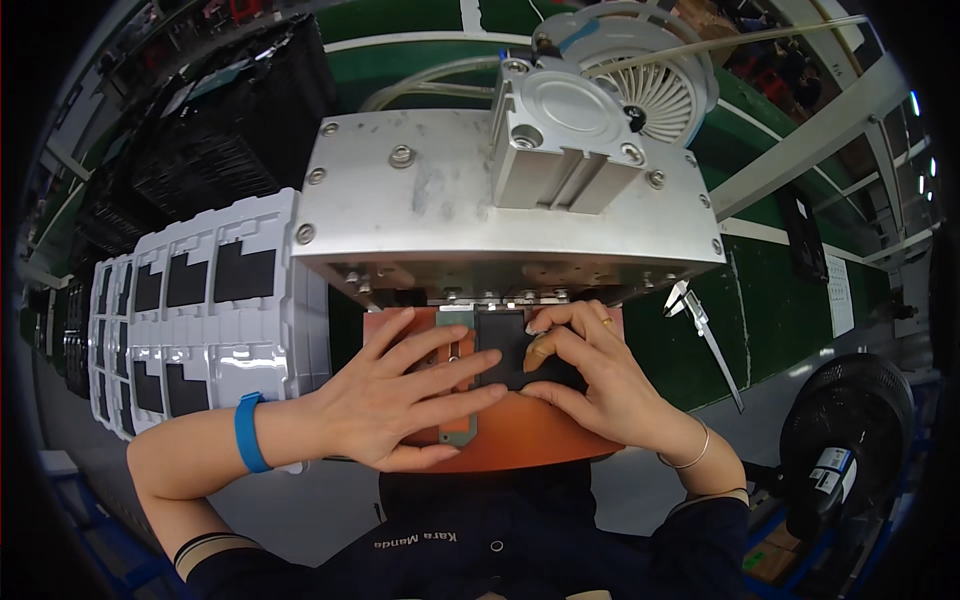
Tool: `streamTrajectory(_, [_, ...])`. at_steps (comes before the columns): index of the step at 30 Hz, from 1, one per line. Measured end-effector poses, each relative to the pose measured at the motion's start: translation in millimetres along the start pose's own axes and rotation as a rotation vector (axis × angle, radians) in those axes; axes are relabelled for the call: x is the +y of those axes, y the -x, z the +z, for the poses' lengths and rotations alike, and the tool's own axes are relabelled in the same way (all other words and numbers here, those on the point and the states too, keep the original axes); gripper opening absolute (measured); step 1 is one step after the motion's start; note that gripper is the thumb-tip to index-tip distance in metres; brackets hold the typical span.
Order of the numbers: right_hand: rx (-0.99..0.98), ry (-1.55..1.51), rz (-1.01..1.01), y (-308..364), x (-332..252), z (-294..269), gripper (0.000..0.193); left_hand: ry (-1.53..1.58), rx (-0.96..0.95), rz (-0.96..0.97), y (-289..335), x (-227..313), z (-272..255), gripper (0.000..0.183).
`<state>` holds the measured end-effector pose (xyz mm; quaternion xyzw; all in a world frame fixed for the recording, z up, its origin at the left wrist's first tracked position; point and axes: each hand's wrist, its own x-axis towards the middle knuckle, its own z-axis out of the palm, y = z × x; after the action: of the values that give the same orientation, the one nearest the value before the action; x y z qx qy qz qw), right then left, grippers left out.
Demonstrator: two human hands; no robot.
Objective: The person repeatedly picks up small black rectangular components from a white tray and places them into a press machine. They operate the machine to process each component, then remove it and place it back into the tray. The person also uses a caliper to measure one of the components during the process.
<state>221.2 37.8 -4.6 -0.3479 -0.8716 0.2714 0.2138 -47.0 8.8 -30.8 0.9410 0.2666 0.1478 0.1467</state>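
My left hand (385, 405) lies with its fingers spread over a green and orange fixture plate (457, 432). Its middle fingertips reach the left edge of a flat black piece (503, 335). On the other side, my right hand (607, 380) has bent fingers on the black piece, with the thumb along its near edge. Pale covers sit on two of the right fingertips. Under the fixture is an orange board (545, 435). The metal press (400, 210) stands just beyond both hands, and part of the black piece is hidden by my right fingers.
White trays (210, 335) holding several notched black sheets stand at left, before stacked black trays (225, 135). A caliper (708, 335) lies on the green table at right. One white fan (665, 100) is behind the press; a black fan (835, 430) is at lower right.
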Motion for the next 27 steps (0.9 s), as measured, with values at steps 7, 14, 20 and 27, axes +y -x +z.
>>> streamTrajectory(7, [0.025, -0.714, 0.377, 14.3, 4.1, -9.8, 0.030, 0.187, 0.334, -0.190, -7.9, 30.1, -21.3, 0.054])
streamTrajectory(14, [0.100, -0.976, 0.265, 6.3, -29.7, 9.2, 0.029, 1.204, 0.390, -0.672, -7.1, 43.7, -22.4, 0.029])
streamTrajectory(20, [0.213, -0.931, 0.313, 13.9, -30.4, 13.4, 0.027, 0.902, 0.884, -0.844, 96.7, 33.0, -56.5, 0.025])
streamTrajectory(27, [0.155, -0.807, 0.291, 22.0, -11.9, 30.7, 0.011, 0.670, 0.816, -1.329, 176.8, 11.9, -55.8, 0.031])
